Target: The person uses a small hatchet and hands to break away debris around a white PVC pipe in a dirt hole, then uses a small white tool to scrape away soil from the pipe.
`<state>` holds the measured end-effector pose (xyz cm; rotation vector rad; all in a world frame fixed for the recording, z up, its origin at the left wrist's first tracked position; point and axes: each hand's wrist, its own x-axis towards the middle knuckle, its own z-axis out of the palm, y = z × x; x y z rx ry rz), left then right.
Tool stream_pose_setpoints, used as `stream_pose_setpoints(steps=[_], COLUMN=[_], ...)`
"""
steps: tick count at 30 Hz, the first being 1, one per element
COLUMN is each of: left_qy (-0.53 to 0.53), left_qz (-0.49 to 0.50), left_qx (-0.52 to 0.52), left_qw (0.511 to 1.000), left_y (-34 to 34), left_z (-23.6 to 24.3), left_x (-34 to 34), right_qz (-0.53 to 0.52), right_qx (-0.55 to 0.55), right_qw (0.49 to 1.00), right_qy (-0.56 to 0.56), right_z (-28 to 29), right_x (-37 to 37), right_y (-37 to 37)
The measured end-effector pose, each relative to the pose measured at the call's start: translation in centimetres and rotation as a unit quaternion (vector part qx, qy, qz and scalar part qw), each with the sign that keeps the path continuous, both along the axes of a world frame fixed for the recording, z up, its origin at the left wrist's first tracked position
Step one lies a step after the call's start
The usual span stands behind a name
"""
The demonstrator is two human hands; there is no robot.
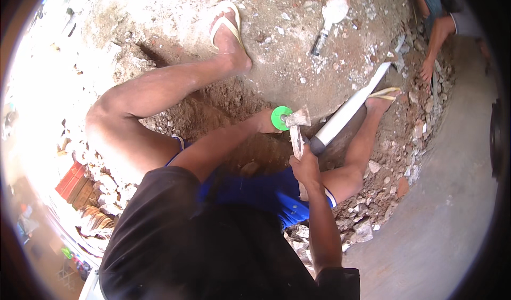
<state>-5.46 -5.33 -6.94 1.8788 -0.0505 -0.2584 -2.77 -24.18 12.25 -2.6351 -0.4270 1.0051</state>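
My left hand (264, 121) is closed around a chisel behind its round green hand guard (278, 122); the chisel's blade is hidden from view. My right hand (305, 168) grips the pale handle of a hammer (296, 139). The hammer's dusty head (301, 117) overlaps the centre of the green guard, where the chisel's struck end is. Both hands are over a dug trench (261, 151) between my legs. Just right of the hammer, a white pipe (354, 108) with a dark grey end lies slanted along the trench.
On the dirt ahead lies a dusty trowel (334, 13) with a dark handle. Another person's hand (427, 70) reaches down at the far right. Broken rubble (363, 231) lines the trench's right side, next to smooth grey floor (426, 220). Red bricks (72, 182) lie at left.
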Motion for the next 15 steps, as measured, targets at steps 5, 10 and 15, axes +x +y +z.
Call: stream_pose_setpoints(steps=[5, 10, 15], left_qy=[0.053, 0.006, 0.060], left_qz=[0.074, 0.068, 0.031], left_qx=[0.046, 0.066, 0.071], left_qw=[0.995, 0.995, 0.995], left_y=[0.6, 0.3, -1.5], left_z=[-2.9, -2.5, -0.4], left_x=[-2.0, -1.3, -1.6], right_qz=[-0.167, -0.218, 0.074], right_qx=[0.276, 0.447, -0.041], right_qw=[0.943, 0.784, 0.987], right_qy=[-0.081, -0.371, -0.135], right_z=[9.1, 19.0, -0.9], right_x=[2.8, 4.7, 0.7], right_y=[4.1, 9.1, 1.3])
